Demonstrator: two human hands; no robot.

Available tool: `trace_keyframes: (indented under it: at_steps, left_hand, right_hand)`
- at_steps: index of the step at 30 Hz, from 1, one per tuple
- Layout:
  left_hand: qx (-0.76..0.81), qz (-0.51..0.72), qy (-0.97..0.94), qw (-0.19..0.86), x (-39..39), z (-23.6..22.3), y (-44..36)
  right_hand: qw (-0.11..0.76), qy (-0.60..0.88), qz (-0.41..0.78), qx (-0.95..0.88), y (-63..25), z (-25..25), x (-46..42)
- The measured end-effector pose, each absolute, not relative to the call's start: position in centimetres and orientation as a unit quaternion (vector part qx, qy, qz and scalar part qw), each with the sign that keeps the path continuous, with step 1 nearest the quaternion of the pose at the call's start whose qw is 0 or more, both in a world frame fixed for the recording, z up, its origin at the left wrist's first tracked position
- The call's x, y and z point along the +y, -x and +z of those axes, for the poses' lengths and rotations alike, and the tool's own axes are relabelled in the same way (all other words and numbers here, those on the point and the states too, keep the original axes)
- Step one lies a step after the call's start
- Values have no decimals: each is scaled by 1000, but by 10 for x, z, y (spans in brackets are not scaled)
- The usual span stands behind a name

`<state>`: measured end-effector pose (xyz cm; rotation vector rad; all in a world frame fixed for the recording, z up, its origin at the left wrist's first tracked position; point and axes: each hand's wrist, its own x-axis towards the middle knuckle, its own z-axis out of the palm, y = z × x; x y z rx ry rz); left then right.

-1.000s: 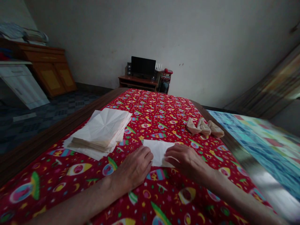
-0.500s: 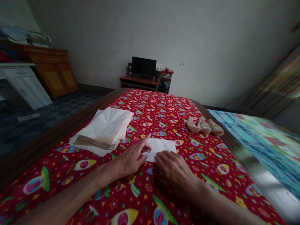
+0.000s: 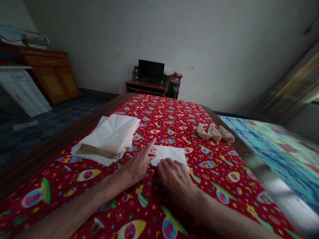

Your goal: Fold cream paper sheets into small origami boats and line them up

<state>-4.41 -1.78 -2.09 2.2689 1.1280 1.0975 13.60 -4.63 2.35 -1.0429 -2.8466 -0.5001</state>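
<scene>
A white sheet of creased paper [image 3: 169, 153] lies flat on the red patterned cloth in front of me. At its left edge is my left hand [image 3: 139, 165], fingers stretched out, the index finger pointing away from me. My right hand [image 3: 173, 174] rests on the near edge of the sheet with curled fingers pressed down on it; its fingertips and that part of the edge are hidden. To the left sits a stack of creased paper sheets [image 3: 113, 131], white on top with brownish layers below. Several folded paper pieces [image 3: 214, 132] stand in a row at the right.
The patterned cloth [image 3: 171, 114] covers a long dark wooden table [image 3: 93, 124]. Beyond its far end are a monitor [image 3: 151, 70] and speakers on a low stand. Cabinets [image 3: 53, 74] are at the left, and a bed with a colourful cover [image 3: 259, 149] is at the right.
My right hand has slid left along the near edge of the paper. The left hand has drawn back slightly to the paper's left side. The view has shifted slightly.
</scene>
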Motion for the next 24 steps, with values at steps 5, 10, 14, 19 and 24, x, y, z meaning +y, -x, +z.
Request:
trace_keyframes:
  at_steps: [5,10,14,19,24]
  left_hand:
    - [388,349,-834,180,-21,-18,51]
    - [359,270,-888,102,-26,-7,55]
    - [361,209,-906,74,-32,2,54]
    - [367,190,-910,46,-31,2,53]
    - [338,222,-914,-9,-23,4,57]
  right_hand:
    - [59,345,-134,-927,-144,22,-39]
    - [136,303,-99,-938,-164,22,-41]
    - [226,233,-78,-942,-187,21,-40]
    - [302,176,-90,-933,-200,12,-35]
    - [328,230,-88,-912,-203,13,-35]
